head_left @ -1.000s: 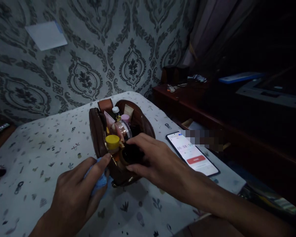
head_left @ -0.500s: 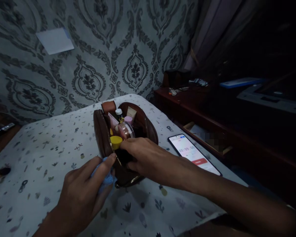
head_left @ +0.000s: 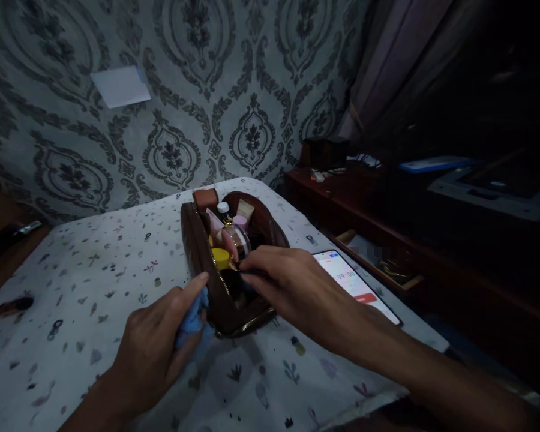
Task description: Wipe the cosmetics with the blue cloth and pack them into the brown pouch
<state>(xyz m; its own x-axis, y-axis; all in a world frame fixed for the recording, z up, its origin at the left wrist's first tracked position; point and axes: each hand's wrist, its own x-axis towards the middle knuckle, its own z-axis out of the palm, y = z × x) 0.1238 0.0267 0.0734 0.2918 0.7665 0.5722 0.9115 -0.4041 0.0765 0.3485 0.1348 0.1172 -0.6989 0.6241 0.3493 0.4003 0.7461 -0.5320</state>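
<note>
A brown toiletry bag [head_left: 195,240] lies unzipped on the patterned cloth. Inside it are a yellow lid [head_left: 220,258], a round clear-lidded compact [head_left: 238,241], a white-capped bottle [head_left: 223,208], a pink cap [head_left: 240,222] and a beige tube [head_left: 245,210]. My left hand [head_left: 155,336] is closed round a crumpled blue cloth [head_left: 192,321], its index finger against the bag's near left side. Over the bag's right opening, my right hand [head_left: 288,282] has its fingertips pinched together beside the yellow lid. Something dark shows at those fingertips, too dim to name.
A lit phone [head_left: 355,288] with a timer lies right of the bag, partly behind my right forearm. Beyond the table edge stands a dark red desk [head_left: 315,192] with an open drawer [head_left: 378,258]. A small dark-tipped object [head_left: 9,307] rests at the far left.
My right hand has drawn up and right from deeper in the bag, its fingers now pinched near the opening. The left hand keeps the blue cloth. The whole view has shifted slightly.
</note>
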